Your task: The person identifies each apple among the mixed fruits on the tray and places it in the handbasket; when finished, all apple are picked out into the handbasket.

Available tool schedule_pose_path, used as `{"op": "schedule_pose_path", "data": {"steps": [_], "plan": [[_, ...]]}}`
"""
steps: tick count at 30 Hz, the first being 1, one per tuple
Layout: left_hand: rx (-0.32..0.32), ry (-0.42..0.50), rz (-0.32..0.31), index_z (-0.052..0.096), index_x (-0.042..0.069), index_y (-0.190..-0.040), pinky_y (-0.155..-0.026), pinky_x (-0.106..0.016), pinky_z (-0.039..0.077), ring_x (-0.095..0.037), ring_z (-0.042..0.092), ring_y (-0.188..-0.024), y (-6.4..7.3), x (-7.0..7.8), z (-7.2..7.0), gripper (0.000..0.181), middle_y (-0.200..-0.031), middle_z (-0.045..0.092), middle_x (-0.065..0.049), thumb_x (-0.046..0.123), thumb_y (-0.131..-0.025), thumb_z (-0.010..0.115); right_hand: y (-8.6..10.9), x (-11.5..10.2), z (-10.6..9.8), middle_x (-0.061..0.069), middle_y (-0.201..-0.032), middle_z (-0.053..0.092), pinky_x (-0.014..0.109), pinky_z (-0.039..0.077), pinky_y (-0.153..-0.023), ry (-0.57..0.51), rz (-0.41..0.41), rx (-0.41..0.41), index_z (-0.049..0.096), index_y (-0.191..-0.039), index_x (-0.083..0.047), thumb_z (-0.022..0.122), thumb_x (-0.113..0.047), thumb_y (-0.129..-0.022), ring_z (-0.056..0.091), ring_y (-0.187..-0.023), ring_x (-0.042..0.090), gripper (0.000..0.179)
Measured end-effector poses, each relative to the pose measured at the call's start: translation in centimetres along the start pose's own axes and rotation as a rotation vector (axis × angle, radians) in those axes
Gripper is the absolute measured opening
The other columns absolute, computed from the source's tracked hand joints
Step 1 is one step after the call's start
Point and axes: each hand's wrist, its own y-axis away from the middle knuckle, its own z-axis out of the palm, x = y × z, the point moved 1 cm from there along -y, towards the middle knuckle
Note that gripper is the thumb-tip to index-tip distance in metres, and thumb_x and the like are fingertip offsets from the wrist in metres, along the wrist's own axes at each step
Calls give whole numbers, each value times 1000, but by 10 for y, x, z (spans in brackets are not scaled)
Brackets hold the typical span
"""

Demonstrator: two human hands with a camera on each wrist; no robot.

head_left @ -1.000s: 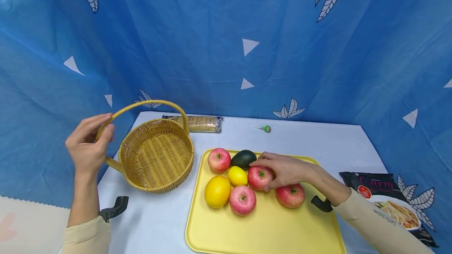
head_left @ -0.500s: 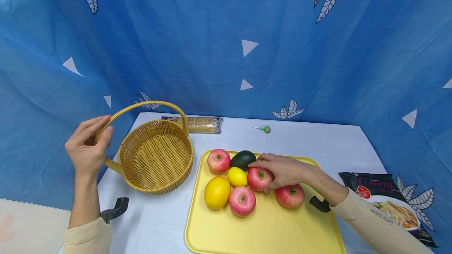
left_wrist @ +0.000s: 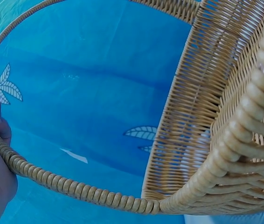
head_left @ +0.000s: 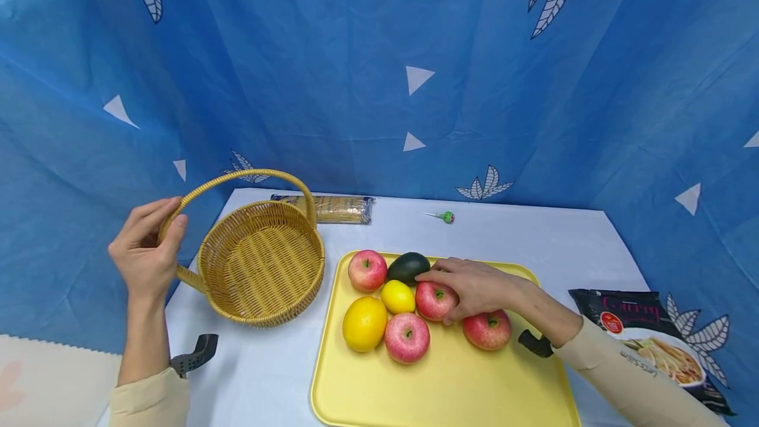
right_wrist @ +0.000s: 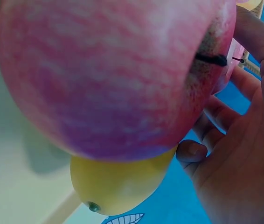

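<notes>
My left hand (head_left: 147, 249) grips the arched handle of a woven basket (head_left: 261, 262), which tilts to show its bare inside. The handle (left_wrist: 76, 189) also runs through the fingers in the left wrist view. Over the yellow tray (head_left: 439, 387), my right hand (head_left: 483, 285) holds a red apple (head_left: 436, 300) between thumb and fingers. Beside it sit a dark green avocado (head_left: 408, 269), a small lemon (head_left: 398, 296), a larger yellow fruit (head_left: 364, 323) and more apples (head_left: 407, 338). In the right wrist view, one apple (right_wrist: 108, 79) largely hides a yellow fruit (right_wrist: 118, 184).
A pack of dry noodles (head_left: 344, 209) lies behind the basket at the table's back edge. A green lollipop (head_left: 446, 217) rests behind the tray, and a black food packet (head_left: 646, 341) lies to its right. A blue printed cloth (head_left: 367, 84) hangs behind.
My left hand has slid slightly down along the basket handle. The right hand stays at the same apple, and the fruit keeps its places on the tray.
</notes>
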Motion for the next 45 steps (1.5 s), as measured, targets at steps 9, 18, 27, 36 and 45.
{"op": "schedule_pose_path", "data": {"steps": [9, 18, 27, 36, 45], "plan": [[9, 29, 8, 67, -23, -101, -50, -12, 39, -4, 52, -53, 1, -3, -1, 21, -101, 73, -15, -19, -81, 67, 0, -1, 0, -6, -132, 52, 45, 47, -99, 3, -8, 8, 49, -147, -31, 82, -52, -77, 50, -117, 14, 80], [5, 40, 16, 66, -24, -101, -49, -12, 38, -4, 51, -53, 1, -5, -2, 20, -101, 73, -16, -19, -81, 67, -1, -1, 1, -6, -131, 52, 45, 47, -100, 10, -5, 20, 52, -145, -30, 83, -51, -77, 50, -117, 14, 78], [6, 28, 17, 67, -24, -101, -49, -12, 38, -4, 51, -53, 1, -4, -2, 20, -101, 73, -15, -18, -81, 67, 0, -4, 1, -10, -122, 52, 41, 50, -95, 30, -4, 35, 54, -140, -31, 82, -51, -76, 51, -110, 11, 72], [3, 37, 19, 67, -24, -101, -49, -12, 37, -4, 50, -53, 2, -3, -2, 20, -101, 73, -15, -18, -82, 67, -2, -8, 1, -9, -122, 53, 40, 51, -92, 53, 11, 13, 54, -140, -30, 82, -53, -75, 52, -108, 11, 75], [4, 32, 15, 67, -23, -101, -49, -12, 37, -4, 50, -54, 2, -3, -2, 20, -101, 73, -15, -19, -82, 67, -4, -11, 2, -6, -125, 53, 44, 49, -98, 87, 1, 6, 54, -141, -30, 83, -54, -74, 52, -113, 15, 76]]}}
